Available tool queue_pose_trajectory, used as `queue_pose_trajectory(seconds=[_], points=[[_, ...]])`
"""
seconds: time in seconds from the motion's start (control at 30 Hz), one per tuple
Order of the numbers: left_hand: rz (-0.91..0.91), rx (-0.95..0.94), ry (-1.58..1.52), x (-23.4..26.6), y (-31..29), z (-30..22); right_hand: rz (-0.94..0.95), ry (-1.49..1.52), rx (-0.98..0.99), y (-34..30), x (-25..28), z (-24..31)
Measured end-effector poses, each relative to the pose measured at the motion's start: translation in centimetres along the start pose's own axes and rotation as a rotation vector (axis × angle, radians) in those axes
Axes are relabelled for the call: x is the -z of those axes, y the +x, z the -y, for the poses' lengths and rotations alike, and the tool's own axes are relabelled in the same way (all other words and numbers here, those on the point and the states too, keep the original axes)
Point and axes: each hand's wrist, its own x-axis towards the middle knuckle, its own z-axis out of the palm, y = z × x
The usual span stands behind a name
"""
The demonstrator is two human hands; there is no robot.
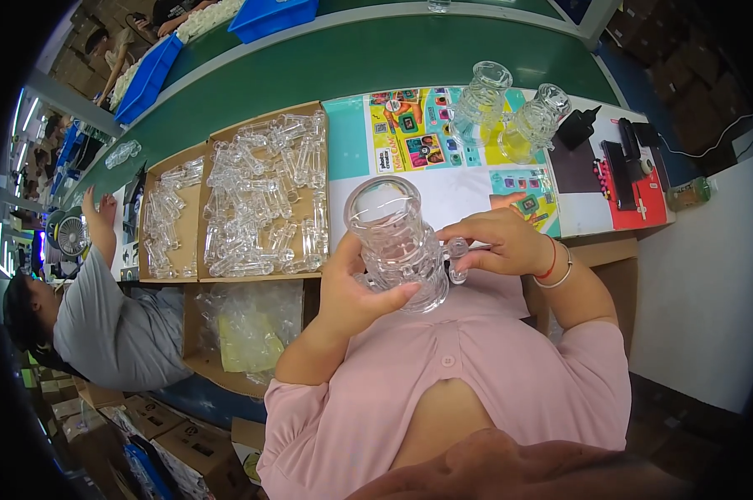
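My left hand (349, 287) is wrapped round a clear glass vessel (391, 225) with a wide open mouth and a wavy, ringed body. The vessel tilts in front of my chest. At its right side my right hand (503, 240) pinches a small clear glass piece (457, 248) with a rounded end. Whether that piece is joined to the vessel or only touches it, I cannot tell. Two similar glass vessels stand on the table beyond my right hand: one ringed vessel (481, 104) and another vessel (533, 125) to its right.
Several small clear glass tubes fill a divided cardboard box (203, 200) on the left. Printed sheets (410, 137) cover the table, with a black bottle (578, 127) and a dark phone (617, 175) at right. Another person (122, 325) sits at left. Blue trays (272, 17) lie farther back.
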Motion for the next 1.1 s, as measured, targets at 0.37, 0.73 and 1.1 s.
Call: queue_pose_trajectory(seconds=[0.37,0.73,1.1], points=[[0.250,-0.088,0.102,0.1,-0.2,0.6,-0.168,0.504,0.139,1.7,-0.1,1.0],[0.455,-0.759,0.478,-1.5,-3.9,1.8,0.005,0.393,0.391,-2.3,-4.7,3.0],[0.012,0.304,-0.115,-0.6,2.3,1.3,-0.430,1.002,-0.208,4.3,-2.2,-2.0]])
